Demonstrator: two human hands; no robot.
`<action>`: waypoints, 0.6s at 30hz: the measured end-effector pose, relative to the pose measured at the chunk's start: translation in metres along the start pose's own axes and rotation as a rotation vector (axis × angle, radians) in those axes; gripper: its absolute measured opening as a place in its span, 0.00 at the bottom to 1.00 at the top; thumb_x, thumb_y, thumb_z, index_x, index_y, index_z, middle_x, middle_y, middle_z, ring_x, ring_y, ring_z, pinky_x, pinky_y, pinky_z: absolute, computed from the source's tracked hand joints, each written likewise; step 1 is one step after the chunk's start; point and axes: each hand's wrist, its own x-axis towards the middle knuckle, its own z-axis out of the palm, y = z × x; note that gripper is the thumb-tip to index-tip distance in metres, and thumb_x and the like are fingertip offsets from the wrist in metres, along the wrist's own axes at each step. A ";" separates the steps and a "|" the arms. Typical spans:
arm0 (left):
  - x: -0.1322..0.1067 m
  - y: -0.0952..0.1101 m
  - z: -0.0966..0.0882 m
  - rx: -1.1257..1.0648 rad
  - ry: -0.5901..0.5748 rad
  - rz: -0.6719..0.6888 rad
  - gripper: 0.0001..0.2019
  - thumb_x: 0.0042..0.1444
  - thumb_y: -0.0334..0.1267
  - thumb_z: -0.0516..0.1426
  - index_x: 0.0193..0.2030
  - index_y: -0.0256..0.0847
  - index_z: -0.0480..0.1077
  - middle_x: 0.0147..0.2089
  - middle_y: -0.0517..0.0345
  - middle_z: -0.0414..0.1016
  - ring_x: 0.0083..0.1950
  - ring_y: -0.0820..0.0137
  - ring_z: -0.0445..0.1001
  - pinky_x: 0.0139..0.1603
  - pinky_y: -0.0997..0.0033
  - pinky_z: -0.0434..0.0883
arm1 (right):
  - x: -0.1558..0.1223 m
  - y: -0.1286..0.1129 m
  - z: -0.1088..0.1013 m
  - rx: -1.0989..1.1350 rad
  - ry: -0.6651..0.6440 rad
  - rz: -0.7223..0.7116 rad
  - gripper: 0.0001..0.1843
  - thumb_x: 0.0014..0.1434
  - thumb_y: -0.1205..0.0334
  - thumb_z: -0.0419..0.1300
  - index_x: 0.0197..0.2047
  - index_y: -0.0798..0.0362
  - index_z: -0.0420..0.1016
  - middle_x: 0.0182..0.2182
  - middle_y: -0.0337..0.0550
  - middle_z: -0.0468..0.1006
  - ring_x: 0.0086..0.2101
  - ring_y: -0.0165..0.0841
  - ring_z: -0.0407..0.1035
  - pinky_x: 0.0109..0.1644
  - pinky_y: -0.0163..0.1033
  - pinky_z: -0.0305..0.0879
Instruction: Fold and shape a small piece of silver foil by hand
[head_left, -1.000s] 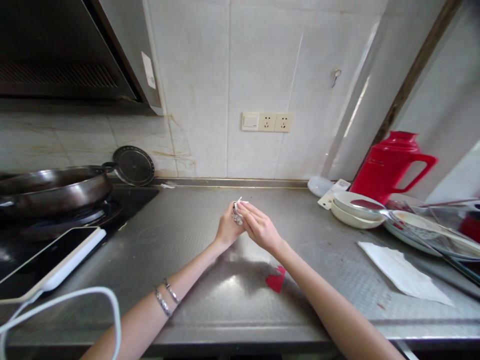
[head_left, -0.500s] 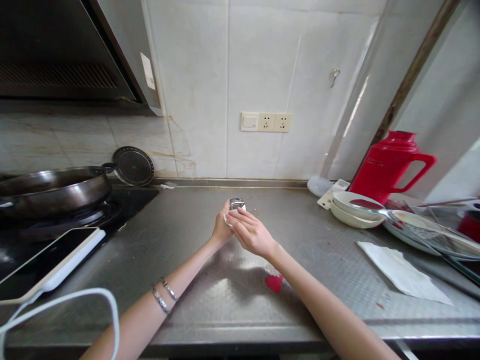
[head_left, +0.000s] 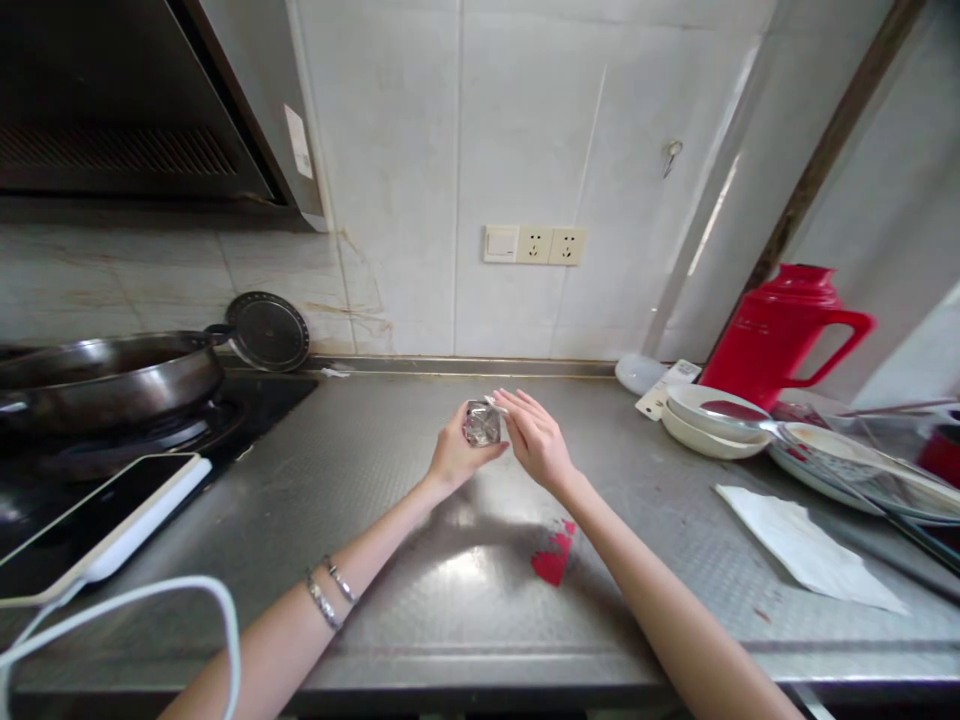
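Note:
My left hand [head_left: 452, 455] is closed around a small, shiny, see-through glass [head_left: 481, 424], held above the steel counter with its faceted end toward me. Just to the right of it, my right hand [head_left: 537, 442] has its fingers pressed together. A bit of white tissue [head_left: 492, 402] shows at the right fingertips, against the glass's upper edge; the rest is hidden by the hand. Below the hands, a red heart-shaped patch [head_left: 551, 563] lies on the counter by my right forearm.
At left, a steel pan [head_left: 112, 380] sits on the stove, with a phone [head_left: 97, 525] and white cable [head_left: 225, 625] nearer. On the right are a red thermos [head_left: 776, 335], stacked bowls [head_left: 709, 435], plates [head_left: 840, 480] and a folded paper napkin [head_left: 810, 550].
My right hand has drawn away to the right, uncovering more of the glass. My left hand has turned the glass so its faceted end shows.

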 end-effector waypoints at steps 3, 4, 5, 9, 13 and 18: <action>0.000 0.000 0.001 0.006 0.007 -0.002 0.30 0.41 0.42 0.66 0.51 0.39 0.64 0.44 0.53 0.76 0.41 0.68 0.75 0.41 0.72 0.71 | -0.003 -0.002 0.004 0.003 -0.026 -0.027 0.17 0.65 0.70 0.47 0.54 0.54 0.68 0.48 0.50 0.77 0.49 0.35 0.71 0.61 0.50 0.63; 0.000 0.000 0.001 0.008 0.012 -0.009 0.30 0.40 0.41 0.66 0.51 0.39 0.64 0.44 0.53 0.76 0.41 0.67 0.75 0.41 0.72 0.71 | -0.004 -0.002 0.004 0.001 -0.025 -0.032 0.17 0.65 0.70 0.47 0.54 0.54 0.68 0.48 0.51 0.77 0.50 0.35 0.71 0.61 0.51 0.62; 0.001 0.000 0.000 0.007 0.017 -0.015 0.30 0.40 0.41 0.67 0.52 0.39 0.64 0.43 0.54 0.76 0.41 0.68 0.75 0.41 0.73 0.71 | -0.005 -0.003 0.005 0.001 -0.021 -0.039 0.18 0.64 0.70 0.46 0.54 0.55 0.67 0.48 0.52 0.77 0.50 0.35 0.71 0.61 0.51 0.62; 0.002 -0.001 -0.002 -0.012 0.031 -0.024 0.29 0.41 0.40 0.66 0.51 0.40 0.64 0.42 0.54 0.77 0.40 0.69 0.75 0.40 0.74 0.70 | -0.007 -0.007 0.008 0.003 -0.016 -0.070 0.20 0.64 0.71 0.46 0.57 0.54 0.65 0.49 0.52 0.76 0.52 0.35 0.69 0.61 0.52 0.61; 0.002 -0.005 -0.003 -0.024 0.048 -0.031 0.26 0.42 0.42 0.66 0.48 0.40 0.65 0.41 0.55 0.77 0.39 0.70 0.75 0.39 0.75 0.69 | -0.011 -0.010 0.012 0.005 -0.014 -0.095 0.20 0.64 0.71 0.46 0.58 0.54 0.65 0.49 0.50 0.76 0.53 0.35 0.68 0.62 0.51 0.62; 0.003 -0.006 -0.005 -0.002 0.056 -0.049 0.23 0.43 0.41 0.65 0.45 0.40 0.65 0.37 0.58 0.76 0.35 0.72 0.73 0.35 0.77 0.68 | -0.010 -0.016 0.013 0.025 0.000 -0.098 0.20 0.63 0.71 0.47 0.58 0.55 0.65 0.49 0.51 0.76 0.53 0.36 0.68 0.60 0.50 0.64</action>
